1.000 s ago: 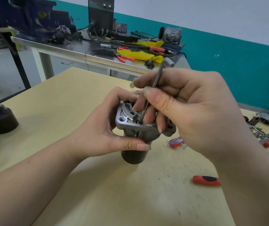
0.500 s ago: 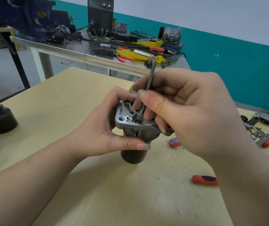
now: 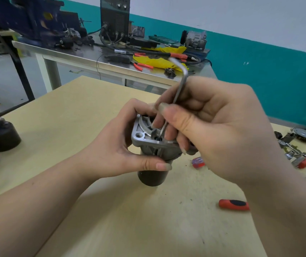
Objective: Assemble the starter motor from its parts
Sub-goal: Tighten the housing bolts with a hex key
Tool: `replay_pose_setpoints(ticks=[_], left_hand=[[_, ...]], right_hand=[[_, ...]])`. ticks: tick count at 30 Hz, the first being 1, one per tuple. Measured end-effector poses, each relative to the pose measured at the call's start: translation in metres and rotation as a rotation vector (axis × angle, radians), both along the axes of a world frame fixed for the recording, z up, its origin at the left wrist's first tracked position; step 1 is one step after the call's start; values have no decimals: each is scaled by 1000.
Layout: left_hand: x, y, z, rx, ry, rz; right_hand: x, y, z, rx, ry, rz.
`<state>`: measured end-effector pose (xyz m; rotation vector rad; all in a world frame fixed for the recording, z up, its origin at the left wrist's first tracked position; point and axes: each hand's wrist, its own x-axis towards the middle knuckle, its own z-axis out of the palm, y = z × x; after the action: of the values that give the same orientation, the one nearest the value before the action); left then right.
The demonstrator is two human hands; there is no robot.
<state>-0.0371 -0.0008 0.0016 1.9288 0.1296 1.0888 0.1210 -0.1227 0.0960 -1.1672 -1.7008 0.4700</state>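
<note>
Centrally on the pale wooden surface (image 3: 74, 112): starter motor (image 3: 153, 145) standing upright, dark cylindrical body at the bottom, silver cast housing with a bolt hole at its near-left corner on top. Left hand (image 3: 117, 143) wrapped round the housing from the left, thumb laid across the near side, fingers curled over the far edge. Right hand (image 3: 217, 130) pinching an L-shaped hex key (image 3: 181, 84) between thumb and curled fingers; long arm of the key slanting down, tip seated in a dark recess on the housing's top face, short arm bent away to the upper left above the hand. To the right of the motor: small red-and-blue item (image 3: 197, 162) lying flat, partly hidden by the right hand; nearer the camera, red-and-black tool handle (image 3: 234, 204) lying flat, well apart from the motor. At far right: cluster of loose metal parts (image 3: 300, 145), details too small to tell. At left edge: black cylindrical component (image 3: 1, 135) with copper-coloured terminals on top. Behind: steel workbench (image 3: 92, 61) carrying a blue vise (image 3: 31, 19), cables, red-handled pliers (image 3: 143, 65) and yellow cloth (image 3: 159, 62).
</note>
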Motion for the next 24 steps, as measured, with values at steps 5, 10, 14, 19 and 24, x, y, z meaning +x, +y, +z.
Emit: replay_pose_setpoints(ticks=[5, 10, 14, 19, 24], left_hand=[[1, 1, 0, 17, 23, -23], [0, 0, 0, -1, 3, 2], [0, -3, 3, -12, 1, -15], [1, 0, 2, 27, 35, -31], [0, -1, 1, 5, -12, -9]], right_hand=[[-8, 4, -6, 80, 50, -136], [-1, 2, -1, -8, 60, 8], [3, 2, 1, -42, 9, 14], [-7, 2, -5, 48, 86, -96], [-1, -1, 0, -17, 32, 23]])
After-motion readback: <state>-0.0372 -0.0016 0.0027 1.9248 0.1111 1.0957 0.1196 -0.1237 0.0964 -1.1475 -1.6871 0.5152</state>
